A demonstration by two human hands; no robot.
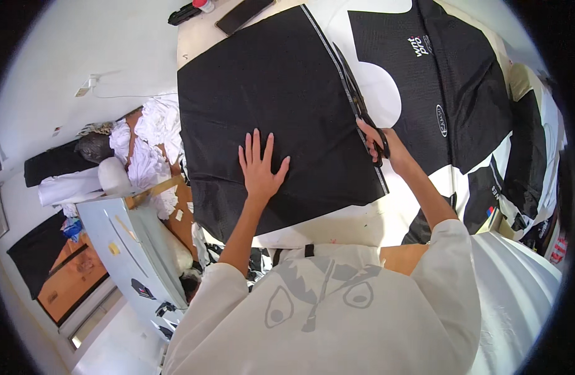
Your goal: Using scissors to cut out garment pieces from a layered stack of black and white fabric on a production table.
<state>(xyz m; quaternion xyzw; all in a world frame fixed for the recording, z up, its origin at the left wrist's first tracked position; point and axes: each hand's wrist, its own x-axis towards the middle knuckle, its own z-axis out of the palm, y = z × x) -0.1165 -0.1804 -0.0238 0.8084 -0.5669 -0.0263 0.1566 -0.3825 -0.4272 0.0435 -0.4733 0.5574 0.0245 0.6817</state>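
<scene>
A large black fabric piece (262,81) lies spread on the pale table (294,236), with a narrow whitish strip (328,47) running along its right edge. My left hand (262,172) rests flat on the lower middle of the fabric, fingers spread. Wrapped round the handles of black scissors (356,94) is my right hand (384,147), at the fabric's right edge. The long blades point away from me and lie along the whitish strip. Whether fabric sits between the blades I cannot tell.
Another black fabric piece (394,94) with white printing lies to the right, beside white material (381,87). A dark phone (244,15) and a red-capped container (204,5) sit at the far edge. Left of the table are heaped white cloths (151,159) and a light-blue cabinet (131,250).
</scene>
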